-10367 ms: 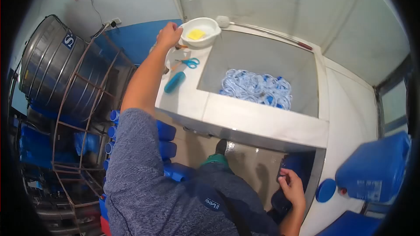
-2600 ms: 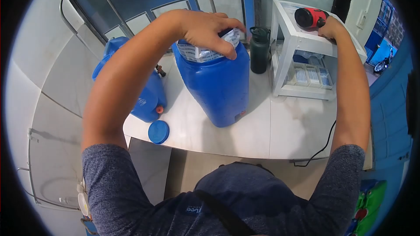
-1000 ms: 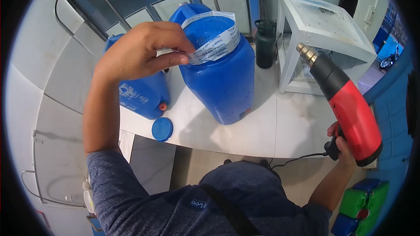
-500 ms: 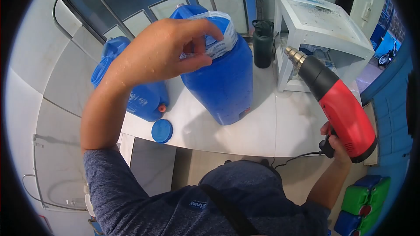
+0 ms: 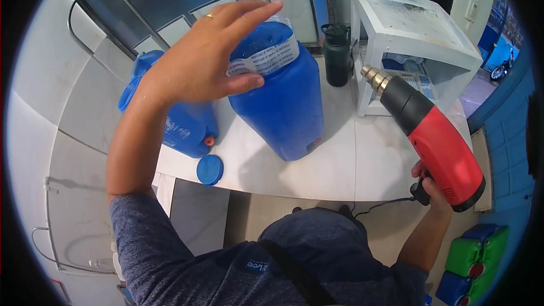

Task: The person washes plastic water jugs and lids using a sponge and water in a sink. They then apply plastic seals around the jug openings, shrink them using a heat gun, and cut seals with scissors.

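"While you stand over the counter (image 5: 379, 156), how are your hands set?"

"Left hand (image 5: 198, 56): spread wide, thumb apart, beside and above the printed band (image 5: 277, 55). Contact with it, can't tell. Right hand (image 5: 433, 192): wrapped round the handle of the red heat gun (image 5: 447, 141), metal nozzle angled up toward my left."

"And the band?"

"Loose collar round the mouth of the upright blue container (image 5: 283, 110). Reads as thin film: almost weightless, soft, quick to crease or slide. Best pinched lightly at its edge."

"The gun?"

"Hard shell, moderate heft, I'd judge, top-heavy past the grip. Handle only; nozzle possibly hot. Black cord (image 5: 381, 204) trails off the handle."

"Container itself?"

"Stiff plastic, smooth, likely slippery if damp. Heavy if full; fill level, can't tell. Steady it by the side walls, low down."

"Farther out?"

"Second blue container (image 5: 190, 130) to its left, blue lid (image 5: 210, 170) near the counter's front edge. Dark bottle (image 5: 336, 59) behind to the right, next to the white shelf unit (image 5: 416, 34)."
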`<state>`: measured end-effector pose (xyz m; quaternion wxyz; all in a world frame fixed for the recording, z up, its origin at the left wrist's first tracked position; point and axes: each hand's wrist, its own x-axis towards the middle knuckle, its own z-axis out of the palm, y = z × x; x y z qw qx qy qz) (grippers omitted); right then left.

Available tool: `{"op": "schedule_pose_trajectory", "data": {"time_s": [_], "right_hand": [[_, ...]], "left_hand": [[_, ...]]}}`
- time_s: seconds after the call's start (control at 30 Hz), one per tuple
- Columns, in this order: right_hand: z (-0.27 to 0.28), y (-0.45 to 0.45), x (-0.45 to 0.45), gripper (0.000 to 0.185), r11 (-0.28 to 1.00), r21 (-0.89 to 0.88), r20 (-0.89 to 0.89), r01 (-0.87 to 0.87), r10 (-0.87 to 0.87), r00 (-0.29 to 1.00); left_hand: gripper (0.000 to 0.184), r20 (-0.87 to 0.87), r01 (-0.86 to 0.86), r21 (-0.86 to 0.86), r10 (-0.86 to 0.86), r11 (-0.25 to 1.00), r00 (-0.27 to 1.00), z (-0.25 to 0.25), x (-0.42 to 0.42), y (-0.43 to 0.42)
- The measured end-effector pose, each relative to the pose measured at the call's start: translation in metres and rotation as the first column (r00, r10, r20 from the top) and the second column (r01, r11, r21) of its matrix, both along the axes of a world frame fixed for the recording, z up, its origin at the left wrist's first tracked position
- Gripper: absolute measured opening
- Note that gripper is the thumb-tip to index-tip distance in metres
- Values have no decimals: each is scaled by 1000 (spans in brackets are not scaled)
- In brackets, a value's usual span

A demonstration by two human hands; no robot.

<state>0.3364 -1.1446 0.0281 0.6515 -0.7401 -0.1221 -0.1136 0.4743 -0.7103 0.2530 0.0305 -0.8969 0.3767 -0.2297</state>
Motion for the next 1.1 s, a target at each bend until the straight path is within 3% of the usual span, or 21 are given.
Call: {"op": "schedule_pose_trajectory", "data": {"time_s": [0.07,0.1,0.17,0.27,0.3,0.37,0.47,0.5,0.57,0.63,0.67,0.73,0.77,0.8,0.87,0.9,0.93,0.97,1.0,1.07,1.1], "right_hand": [[4,-4,2,63,999,-33,-14,-13,13,1000],[15,-7,5,39,967,-249,-99,-60,36,994],[22,-6,6,29,886,-450,-180,-115,36,983],[24,0,4,30,974,-183,-99,-131,114,989],[25,0,5,29,966,-219,-120,-135,111,987],[26,2,4,27,956,-258,-140,-139,106,985],[19,5,4,27,997,14,-73,-82,83,994],[14,-4,7,27,959,-273,-108,-71,42,993],[7,-11,12,27,839,-541,-126,-61,-9,992],[0,-10,9,25,877,-475,-114,-75,23,993],[-2,-6,7,25,889,-451,-109,-79,34,993],[-4,8,4,23,991,-132,-58,13,-21,998],[-6,11,4,23,999,-20,-42,40,-41,998],[-9,7,6,24,990,-131,-14,46,-49,999],[-7,9,9,26,969,-243,13,48,-47,999],[-1,15,8,26,996,-87,-15,10,-12,1000],[3,19,8,26,997,72,-36,-24,27,999],[2,17,9,26,997,71,-33,-27,30,999],[1,11,9,28,1000,12,-97,-26,27,995],[0,6,11,30,999,-49,-153,-23,15,988],[0,4,13,31,995,-91,-142,-50,37,989]], "left_hand": [[83,-138,124,79,-112,989,984,-9,24,15],[83,-136,123,79,-112,989,984,-14,29,18],[93,-145,175,225,-144,959,979,-19,33,20],[81,-152,191,94,-175,977,973,-2,31,16],[81,-150,191,94,-176,977,973,1,29,13],[57,-310,224,-82,-239,971,920,5,23,4],[47,-423,98,-145,-151,985,894,10,-6,-16],[48,-322,222,-207,-280,953,904,-1,-1,-13],[51,-295,199,-179,-246,963,923,-2,-9,-18],[55,-269,174,-149,-209,973,940,0,-21,-23],[63,-288,70,-169,-117,983,951,1,-28,-25],[72,-306,-32,-183,-26,983,952,3,-30,-28],[78,-200,-68,-67,54,995,978,4,-30,-29],[86,-85,-119,44,122,992,989,4,-29,-29],[97,3,-38,95,38,995,999,4,-4,-13],[110,89,43,154,-58,987,994,4,13,-4],[110,89,41,153,-55,987,995,4,27,0],[120,-238,72,8,-68,997,969,3,41,4],[130,-537,52,-140,-120,989,835,3,49,7],[128,-590,72,-99,-117,992,799,-1,55,8],[126,-519,92,24,-66,995,852,-6,57,8]]}}
